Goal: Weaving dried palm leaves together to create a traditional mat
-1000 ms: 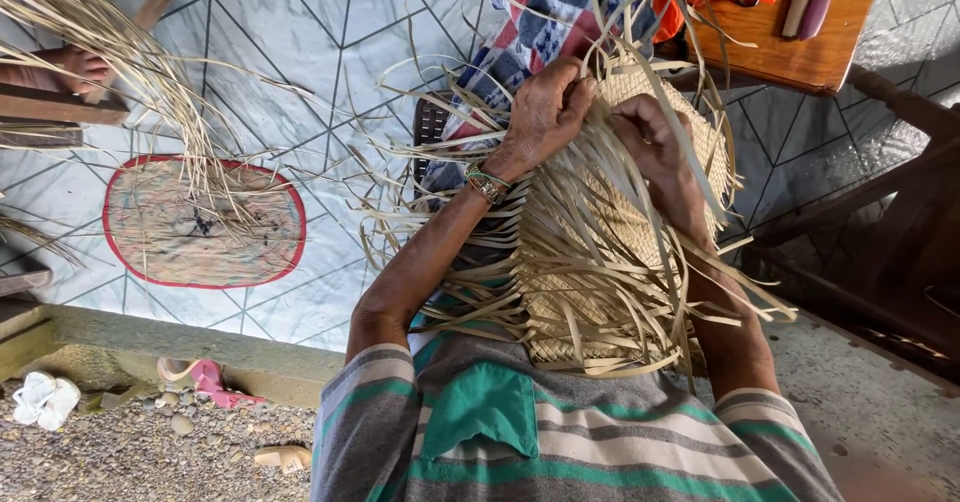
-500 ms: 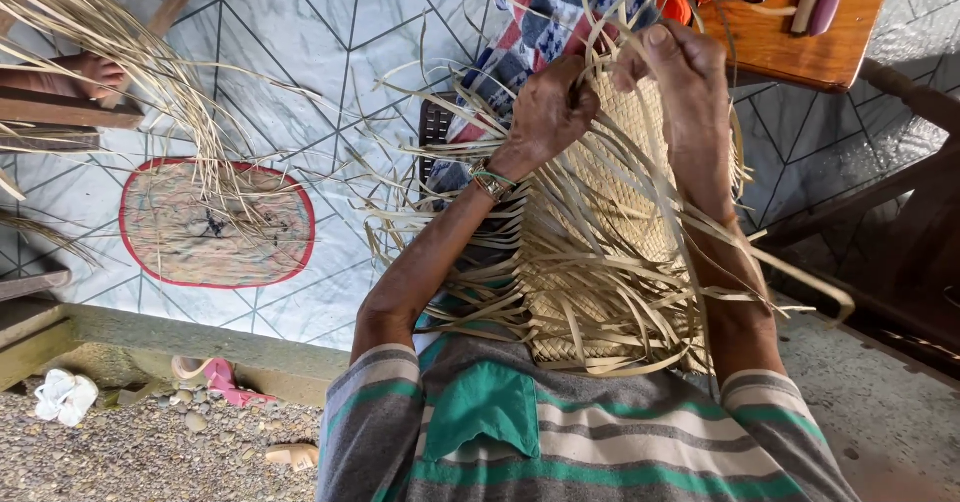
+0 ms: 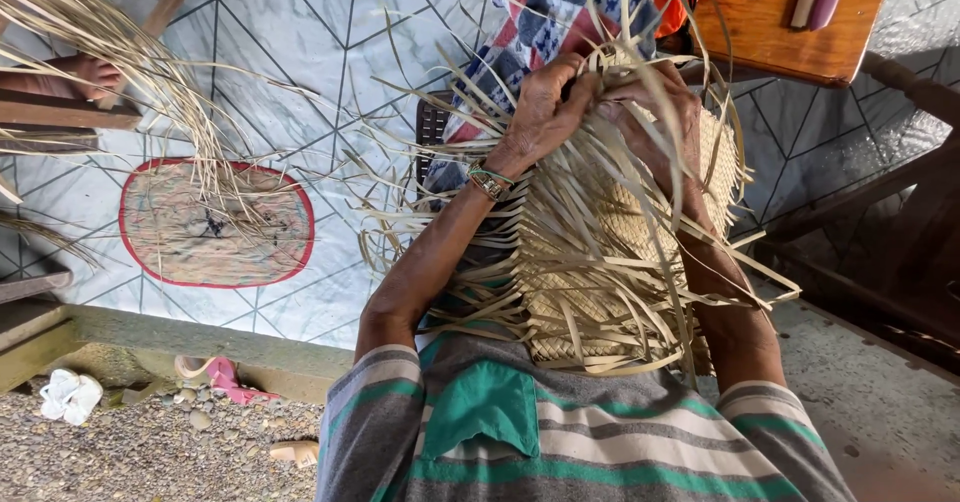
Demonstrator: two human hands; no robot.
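At twelve o'clock, left hand (image 3: 540, 102) and right hand (image 3: 655, 112) pinch loose palm strips (image 3: 600, 72) together atop a half-woven mat (image 3: 610, 262), apparently keeping the weave tight.

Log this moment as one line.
left hand: gripping straw strips | right hand: gripping strips | woven mat: on lap, unfinished

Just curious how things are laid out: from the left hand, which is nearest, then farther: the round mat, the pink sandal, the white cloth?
1. Round mat, on the tiled floor, left of the left hand.
2. Pink sandal, lower left by the step.
3. White cloth, far lower left on gravel.
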